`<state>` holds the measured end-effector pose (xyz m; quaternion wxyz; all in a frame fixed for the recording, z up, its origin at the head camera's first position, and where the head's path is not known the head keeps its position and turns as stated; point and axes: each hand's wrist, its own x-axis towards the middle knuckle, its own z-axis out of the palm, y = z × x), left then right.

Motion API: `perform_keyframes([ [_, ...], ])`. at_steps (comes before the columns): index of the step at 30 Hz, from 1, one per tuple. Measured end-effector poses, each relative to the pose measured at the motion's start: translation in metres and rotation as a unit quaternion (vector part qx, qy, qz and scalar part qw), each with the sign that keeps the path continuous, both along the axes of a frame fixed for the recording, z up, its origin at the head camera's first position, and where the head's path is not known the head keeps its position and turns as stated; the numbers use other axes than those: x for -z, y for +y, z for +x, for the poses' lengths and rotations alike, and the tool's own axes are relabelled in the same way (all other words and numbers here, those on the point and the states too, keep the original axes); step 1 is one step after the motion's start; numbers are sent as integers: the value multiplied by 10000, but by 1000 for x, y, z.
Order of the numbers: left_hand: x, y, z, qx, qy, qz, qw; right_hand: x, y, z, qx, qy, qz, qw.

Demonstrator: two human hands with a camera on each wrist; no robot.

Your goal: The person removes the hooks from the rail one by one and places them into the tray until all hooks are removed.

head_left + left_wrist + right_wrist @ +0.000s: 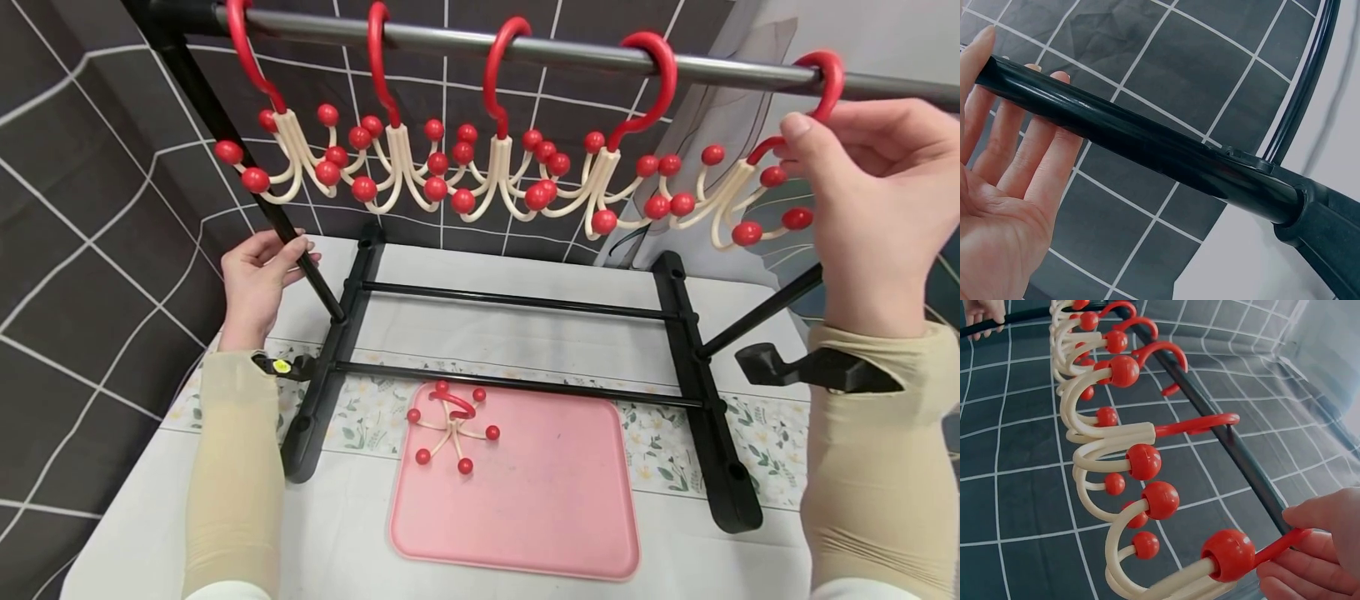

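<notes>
My right hand [892, 192] pinches the red hook of the rightmost hanger [731, 185], which has cream curved arms tipped with red balls. That hook curls over the dark rail [585, 52], and the hanger tilts. Several matching hangers [500, 162] hang in a row to its left. At the rack's left side, my left hand [255, 283] grips the slanted black post [1135, 137], thumb on one side and fingers behind it. Another hanger [452, 427] of the same kind lies on the pink tray [555, 500], its red hook towards the rack.
The rack's black feet [701, 417] and two crossbars [517, 302] rest on a white tablecloth [345, 533] with a floral band. A dark gridded cloth [82, 250] hangs behind and to the left. A pale sheer curtain [720, 100] stands at the back right.
</notes>
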<state>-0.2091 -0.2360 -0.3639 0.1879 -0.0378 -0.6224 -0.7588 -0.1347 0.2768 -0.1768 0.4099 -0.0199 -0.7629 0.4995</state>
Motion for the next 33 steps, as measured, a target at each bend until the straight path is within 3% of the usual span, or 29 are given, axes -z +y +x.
perform_keyframes([
  [18,0,0,0,32,49,79,10000,0,6,-7,302,197,-48,9993],
  [26,1,0,-1,36,35,116,9999,-10,13,2,599,-449,-285,9968],
  [33,1,0,-1,-5,20,69,10000,-6,25,2,814,-416,354,9952],
])
